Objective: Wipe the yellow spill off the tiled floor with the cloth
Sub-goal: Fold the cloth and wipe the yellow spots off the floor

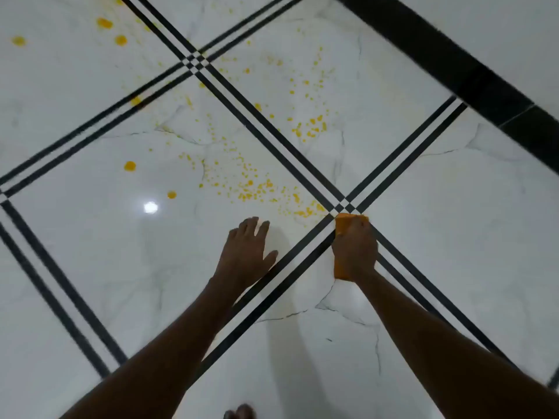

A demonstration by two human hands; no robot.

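The right hand (354, 251) lay on top of an orange cloth (344, 224), its fingers (360, 225) curled down over the far end and gripping it against the tiled floor (453, 237). The cloth showed beyond the knuckles and again as a narrow strip at the wrist, and it sat right at the crossing of two pairs of black stripes (341, 204) in the white marble-look tiles. The left hand (246, 255) rested flat on the floor just beside it, fingers straight and slightly spread, holding nothing. The yellow spill (254, 186) lay scattered ahead of both hands as fine droplets, the nearest of them close to the cloth's front edge, with further clusters on the tile beyond and several larger round drops (130, 166) well off to the left. A wide black band (453, 65) ran across the upper right. Toes (240, 412) showed at the bottom edge.
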